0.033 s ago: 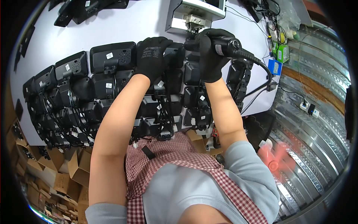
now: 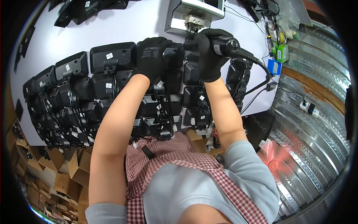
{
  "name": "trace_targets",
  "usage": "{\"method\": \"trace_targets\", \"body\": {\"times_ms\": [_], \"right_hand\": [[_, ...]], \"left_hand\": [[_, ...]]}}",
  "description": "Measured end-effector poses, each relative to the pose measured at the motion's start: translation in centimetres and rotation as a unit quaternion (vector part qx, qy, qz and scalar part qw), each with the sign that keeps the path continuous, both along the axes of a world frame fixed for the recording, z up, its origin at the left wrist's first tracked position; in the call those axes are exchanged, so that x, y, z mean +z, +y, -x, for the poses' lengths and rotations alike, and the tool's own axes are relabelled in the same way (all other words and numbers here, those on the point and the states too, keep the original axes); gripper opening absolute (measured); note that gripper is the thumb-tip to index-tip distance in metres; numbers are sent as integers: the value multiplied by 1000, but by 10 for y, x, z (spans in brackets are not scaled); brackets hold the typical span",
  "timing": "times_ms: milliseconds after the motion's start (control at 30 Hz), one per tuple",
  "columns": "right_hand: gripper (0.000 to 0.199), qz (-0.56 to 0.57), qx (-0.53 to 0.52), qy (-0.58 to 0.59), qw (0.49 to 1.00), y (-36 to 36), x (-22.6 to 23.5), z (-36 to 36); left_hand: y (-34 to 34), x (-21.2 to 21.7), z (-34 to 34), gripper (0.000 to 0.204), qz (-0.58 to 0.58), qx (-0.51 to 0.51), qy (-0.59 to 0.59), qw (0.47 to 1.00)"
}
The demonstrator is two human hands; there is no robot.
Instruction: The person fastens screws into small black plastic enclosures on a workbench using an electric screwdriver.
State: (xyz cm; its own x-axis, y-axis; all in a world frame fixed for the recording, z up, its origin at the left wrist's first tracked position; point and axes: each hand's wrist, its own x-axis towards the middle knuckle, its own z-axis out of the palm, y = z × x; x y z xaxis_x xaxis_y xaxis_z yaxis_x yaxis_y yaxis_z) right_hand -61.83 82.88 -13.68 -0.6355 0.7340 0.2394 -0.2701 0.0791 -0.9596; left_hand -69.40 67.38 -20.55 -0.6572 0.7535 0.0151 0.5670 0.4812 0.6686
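My right hand (image 2: 209, 59), in a black glove, is closed around a black corded electric screwdriver (image 2: 220, 47). The tool lies nearly level, its narrow end pointing left toward a black plastic housing (image 2: 175, 56). My gloved left hand (image 2: 152, 58) rests over that housing's left part, fingers curled along its far edge; the thumb is hidden. Where the screwdriver's tip meets or clears the housing, I cannot tell. Just beyond the tool stands a light grey bench machine (image 2: 195, 21) with a metal block at its front.
Rows of similar black housings (image 2: 112, 58) with cables and white labels cover the table (image 2: 145, 22). The screwdriver's cord (image 2: 266, 69) loops to the right. A green box (image 2: 282, 53) and blue box (image 2: 275, 67) sit at the right edge. Cardboard boxes (image 2: 67, 183) are below left, a red fan (image 2: 274, 164) right.
My right hand and the screwdriver have shifted very slightly to the left. My left hand and the housing look unmoved.
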Motion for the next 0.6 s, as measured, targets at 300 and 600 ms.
{"method": "trace_targets", "body": {"times_ms": [300,600], "right_hand": [[16,-140,67,-54,986,-6,27,2],[18,-166,-46,34,984,20,47,13]], "left_hand": [[3,-6,4,45,26,-3,17,1000],[0,-9,-1,42,3,14,44,999]]}}
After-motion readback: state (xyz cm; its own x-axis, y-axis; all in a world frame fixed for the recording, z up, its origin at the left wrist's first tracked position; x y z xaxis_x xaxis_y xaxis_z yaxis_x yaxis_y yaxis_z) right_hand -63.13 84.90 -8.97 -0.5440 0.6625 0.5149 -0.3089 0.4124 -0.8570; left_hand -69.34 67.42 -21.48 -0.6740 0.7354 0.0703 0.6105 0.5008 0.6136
